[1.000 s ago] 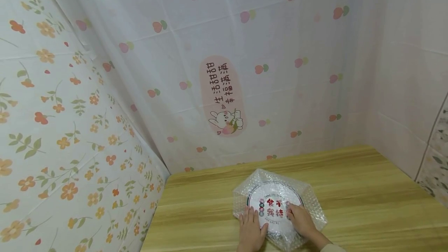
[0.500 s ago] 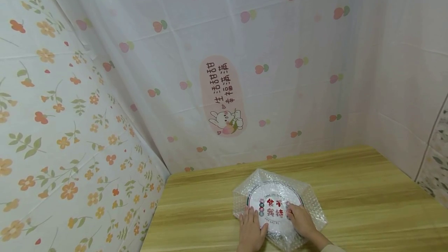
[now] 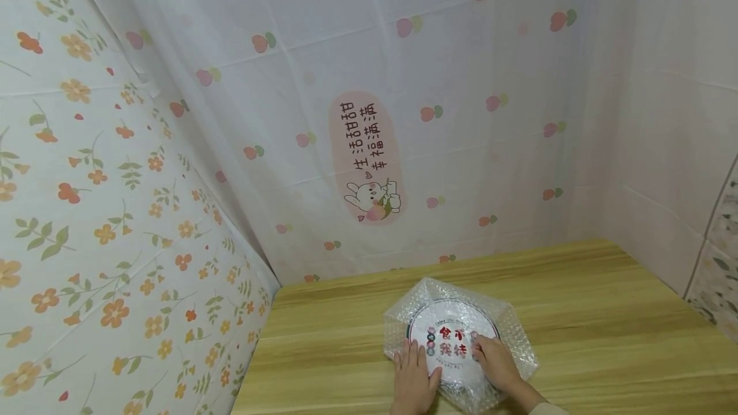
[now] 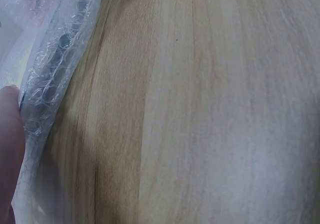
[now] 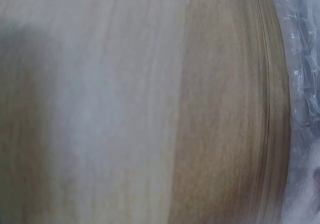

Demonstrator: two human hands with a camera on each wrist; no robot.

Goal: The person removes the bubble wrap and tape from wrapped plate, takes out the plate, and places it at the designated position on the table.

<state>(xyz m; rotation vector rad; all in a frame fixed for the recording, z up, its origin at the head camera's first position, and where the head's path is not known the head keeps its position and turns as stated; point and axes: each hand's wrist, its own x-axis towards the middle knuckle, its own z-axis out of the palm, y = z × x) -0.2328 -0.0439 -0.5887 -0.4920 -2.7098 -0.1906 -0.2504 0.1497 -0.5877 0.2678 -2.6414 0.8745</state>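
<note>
Left hand fingers straight, right hand curled

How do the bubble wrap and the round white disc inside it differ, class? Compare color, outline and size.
Color: the bubble wrap is clear and shiny, while the disc is white with red characters.
Outline: the bubble wrap has an angular edge; the disc is round.
Size: the bubble wrap spreads wider, its margin reaching past the disc.
Shared: both rest, as one package, on the wooden table.
</note>
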